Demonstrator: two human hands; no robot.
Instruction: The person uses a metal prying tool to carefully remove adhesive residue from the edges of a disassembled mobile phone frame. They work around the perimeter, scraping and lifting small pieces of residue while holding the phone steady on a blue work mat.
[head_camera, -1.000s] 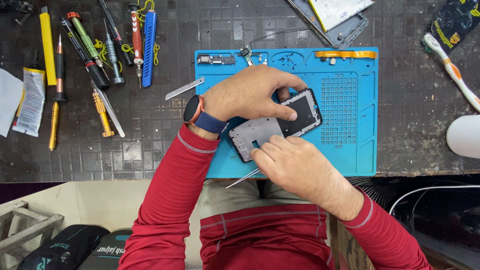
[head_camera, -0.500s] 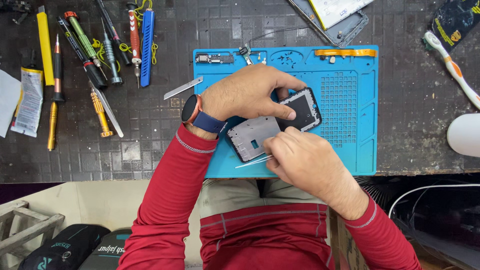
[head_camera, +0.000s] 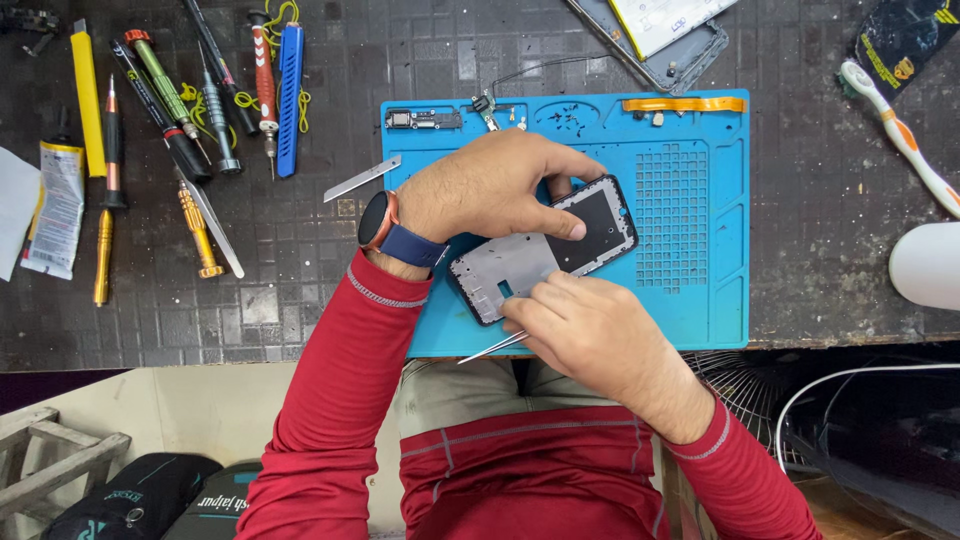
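We see the phone frame (head_camera: 545, 252) lying tilted on the blue mat (head_camera: 700, 300), near its front edge. The left hand (head_camera: 480, 190) presses down on the frame's upper edge, fingers closed over it, thumb on the dark half. The right hand (head_camera: 590, 330) sits at the frame's lower edge, fingers pinched on tweezers (head_camera: 492, 347) whose free end pokes out toward the mat's front edge. We judge that a slip of the tweezers could scratch the frame or flick a small part off it, and the loose screws (head_camera: 575, 118) at the mat's far edge could scatter if the mat gets nudged.
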